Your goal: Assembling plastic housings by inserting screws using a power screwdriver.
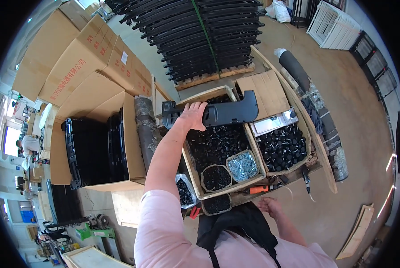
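- Right now the left hand (192, 115) is stretched out ahead, fingers wrapped over the top edge of a long black plastic part (211, 113), gripping it near its left-mid section.
- Black plastic part sits level, held crosswise above the wooden crate (191, 169); its right end curves up twd a flat cardboard sheet (267, 90).
- Wooden crate is full of small black round pieces; inside it, near side: a round tub of black pieces (216, 177) & a tub of silver screws (242, 165), touching each other.
- Right of that, a 2nd compartment w/ black knobs (282, 147) and a shiny metal tray (273, 123) at its far edge.
- Right hand (269, 206) is low, close to the body, just below an orange-handled tool (259, 189) lying on the crate's near rim; fingers look loosely curled, holding nothing I can make out — can't tell if it touches the tool.
- Left side: open cardboard box (133, 147) packed w/ upright black panels (95, 149); more closed cartons (88, 58) behind it.
- Far back: pallet stack of black frames (204, 35) w/ a green strap over it.
- Right of the crate: a long wooden board (298, 120) leaning along the floor, dark roll (296, 69) beyond it.
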`<control>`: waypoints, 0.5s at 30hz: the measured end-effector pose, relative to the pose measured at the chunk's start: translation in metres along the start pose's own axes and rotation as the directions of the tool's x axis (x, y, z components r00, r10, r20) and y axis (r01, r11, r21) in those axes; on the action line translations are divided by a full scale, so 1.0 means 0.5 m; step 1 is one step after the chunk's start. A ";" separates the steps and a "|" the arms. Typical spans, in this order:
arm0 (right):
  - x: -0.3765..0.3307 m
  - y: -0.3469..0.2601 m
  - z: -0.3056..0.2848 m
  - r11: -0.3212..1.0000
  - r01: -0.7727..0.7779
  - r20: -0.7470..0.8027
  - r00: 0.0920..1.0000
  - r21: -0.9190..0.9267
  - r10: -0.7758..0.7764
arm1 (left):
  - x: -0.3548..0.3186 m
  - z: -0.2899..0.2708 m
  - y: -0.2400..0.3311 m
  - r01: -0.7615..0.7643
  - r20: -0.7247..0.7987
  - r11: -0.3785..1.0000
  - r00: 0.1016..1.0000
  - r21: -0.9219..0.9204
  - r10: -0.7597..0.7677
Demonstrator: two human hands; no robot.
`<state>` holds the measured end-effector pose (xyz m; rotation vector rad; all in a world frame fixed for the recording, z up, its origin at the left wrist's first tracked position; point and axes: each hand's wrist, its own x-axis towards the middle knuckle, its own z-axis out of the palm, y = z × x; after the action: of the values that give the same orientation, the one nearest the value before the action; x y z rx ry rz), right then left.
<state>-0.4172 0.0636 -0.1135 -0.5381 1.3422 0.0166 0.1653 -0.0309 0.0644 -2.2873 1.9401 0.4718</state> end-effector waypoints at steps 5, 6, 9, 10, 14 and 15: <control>-0.101 -0.031 0.015 0.995 0.096 -0.009 0.995 -0.025 -0.096 | -0.001 0.025 -0.019 0.019 -0.053 0.999 0.998 0.040 -0.016; -0.111 -0.032 0.011 0.991 0.120 -0.015 0.993 -0.053 -0.121 | 0.003 0.015 -0.005 0.003 -0.063 1.000 0.998 0.023 -0.002; -0.129 -0.073 0.035 0.968 0.180 0.056 0.983 -0.172 -0.173 | -0.018 0.023 0.019 -0.020 -0.176 1.000 0.984 0.019 0.024; -0.138 -0.091 0.043 0.954 0.206 0.073 0.978 -0.220 -0.194 | -0.034 0.022 0.038 -0.019 -0.224 1.000 0.974 0.021 0.023; -0.189 -0.201 0.118 0.842 0.397 0.295 0.907 -0.365 -0.300 | -0.154 -0.005 0.108 0.080 -0.325 0.996 0.943 0.039 -0.063; -0.200 -0.228 0.135 0.832 0.407 0.314 0.901 -0.377 -0.298 | -0.191 -0.021 0.129 0.085 -0.334 0.996 0.939 -0.002 -0.081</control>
<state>-0.3442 0.0178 0.0283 -1.1294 0.9770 0.0758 0.0907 0.0447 0.1109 -2.5669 1.9621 0.0612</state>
